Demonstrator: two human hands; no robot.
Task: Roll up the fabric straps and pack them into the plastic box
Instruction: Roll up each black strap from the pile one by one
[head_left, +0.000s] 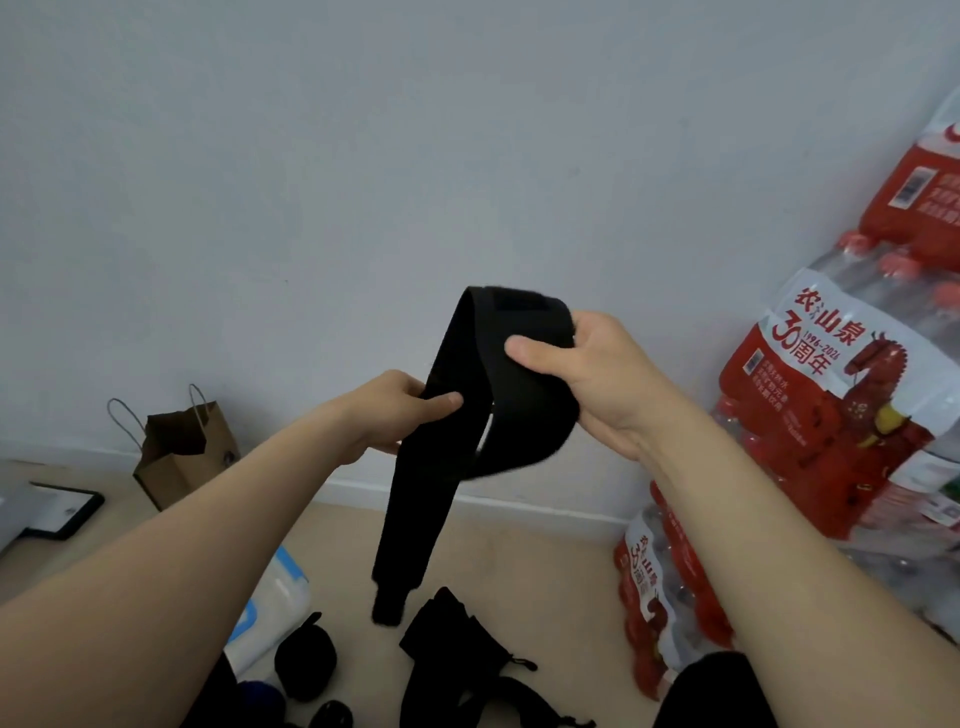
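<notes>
Pale wall (363, 156) and beige floor (545, 571) form the background. Far left stands a paper bag (182, 452). Near left, the plastic box (275, 597) lies on the floor beside a rolled strap (306, 660). My left hand (400, 410) pinches the black strap (498, 395) mid-length, in the air. My right hand (597, 374) grips its looped top, fingers (584, 325) curled. I judge rolling is at its start. Next, wind the hanging tail tight. Loose straps (452, 649) lie below, and water-bottle packs (831, 405) crowd the right.
</notes>
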